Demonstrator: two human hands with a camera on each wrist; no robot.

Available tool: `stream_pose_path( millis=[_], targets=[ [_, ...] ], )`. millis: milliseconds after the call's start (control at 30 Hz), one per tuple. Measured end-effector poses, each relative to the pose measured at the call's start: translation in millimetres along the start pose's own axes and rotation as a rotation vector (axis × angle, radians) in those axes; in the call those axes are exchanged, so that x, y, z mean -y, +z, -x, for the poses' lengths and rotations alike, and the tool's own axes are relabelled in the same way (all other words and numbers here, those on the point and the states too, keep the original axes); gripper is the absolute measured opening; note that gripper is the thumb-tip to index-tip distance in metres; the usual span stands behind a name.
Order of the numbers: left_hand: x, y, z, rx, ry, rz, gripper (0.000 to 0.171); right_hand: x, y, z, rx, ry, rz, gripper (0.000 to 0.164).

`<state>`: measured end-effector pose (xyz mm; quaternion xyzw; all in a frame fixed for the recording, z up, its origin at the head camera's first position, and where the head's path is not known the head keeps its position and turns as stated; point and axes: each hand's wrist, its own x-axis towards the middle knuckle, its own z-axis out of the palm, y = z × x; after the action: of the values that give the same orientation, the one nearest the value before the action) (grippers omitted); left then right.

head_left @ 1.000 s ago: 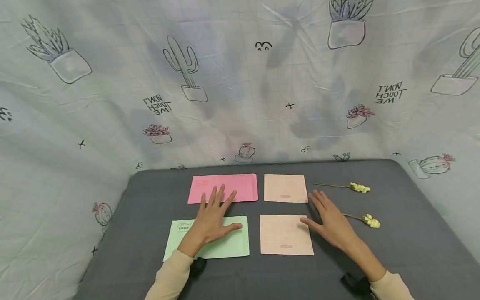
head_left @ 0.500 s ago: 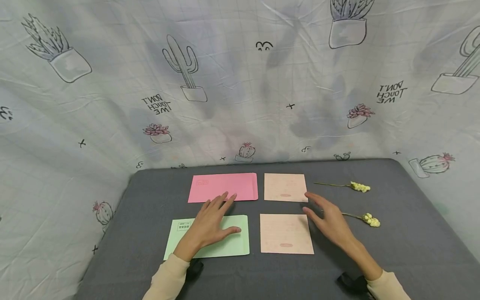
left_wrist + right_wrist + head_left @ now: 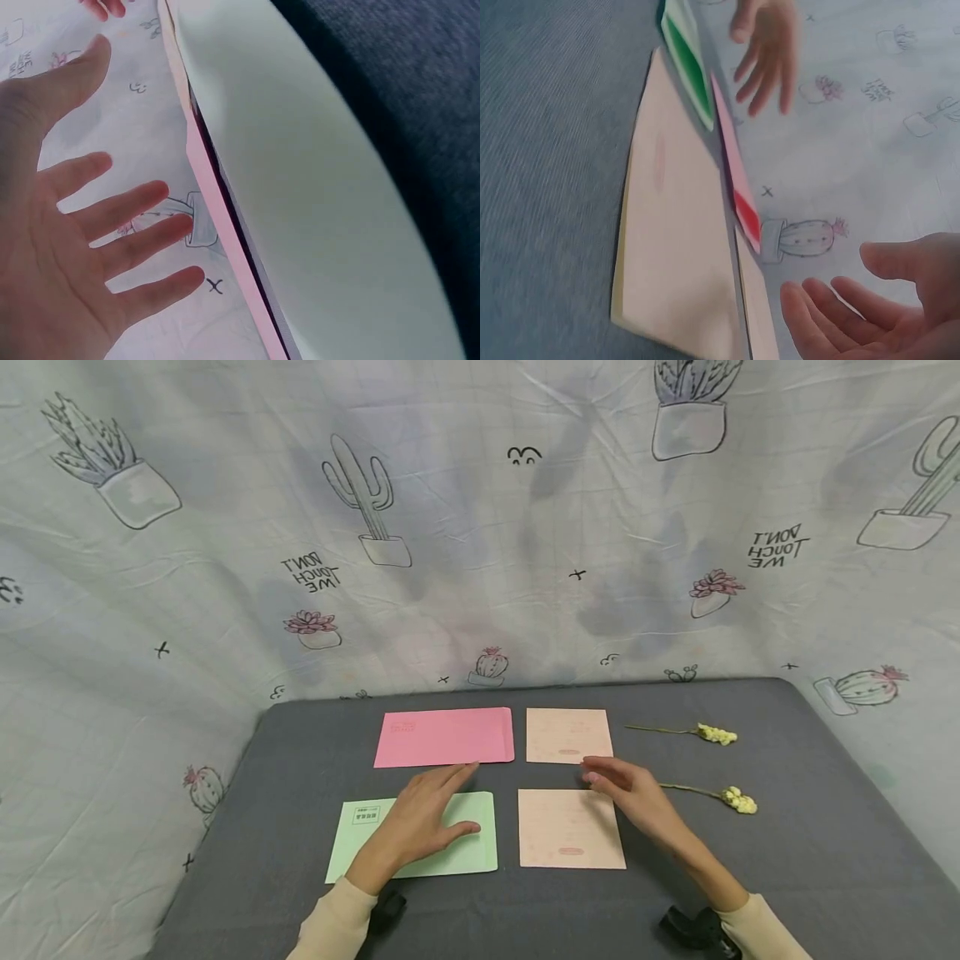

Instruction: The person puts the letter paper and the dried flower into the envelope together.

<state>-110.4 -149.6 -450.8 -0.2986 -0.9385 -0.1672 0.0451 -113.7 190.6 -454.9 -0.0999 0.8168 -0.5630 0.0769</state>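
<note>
Though partly behind left hand (image 3: 417, 821), green envelope (image 3: 452, 857)

Pink env (image 3: 446, 737), lt-grn env (image 3: 461, 855), peach papers (image 3: 566, 831), cactus-print cloth (image 3: 457, 610).

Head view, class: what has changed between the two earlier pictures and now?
The left hand has drawn back from the pink envelope toward the person. The right hand has shifted left, toward the far peach paper and near peach paper. Nothing was grasped or released. Both papers, the pink envelope, green envelope, far flower and near flower stayed put.
</note>
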Motion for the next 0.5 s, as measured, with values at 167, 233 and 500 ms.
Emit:
stream_pose_path(
  millis=[167,233,500],
  targets=[
    [1.7,1.9,2.2,0.039,0.069,0.004,0.079,-0.6,2.7,-3.4,0.086,0.077,-0.176,0.051],
    [1.9,1.9,2.8,0.059,0.091,0.015,0.077,-1.1,3.8,-4.6,0.116,0.094,-0.243,0.052],
    [2.0,2.7,9.0,0.157,0.076,0.029,0.08,-1.2,11.1,-8.3,0.227,0.16,-0.405,0.057]
  ],
)
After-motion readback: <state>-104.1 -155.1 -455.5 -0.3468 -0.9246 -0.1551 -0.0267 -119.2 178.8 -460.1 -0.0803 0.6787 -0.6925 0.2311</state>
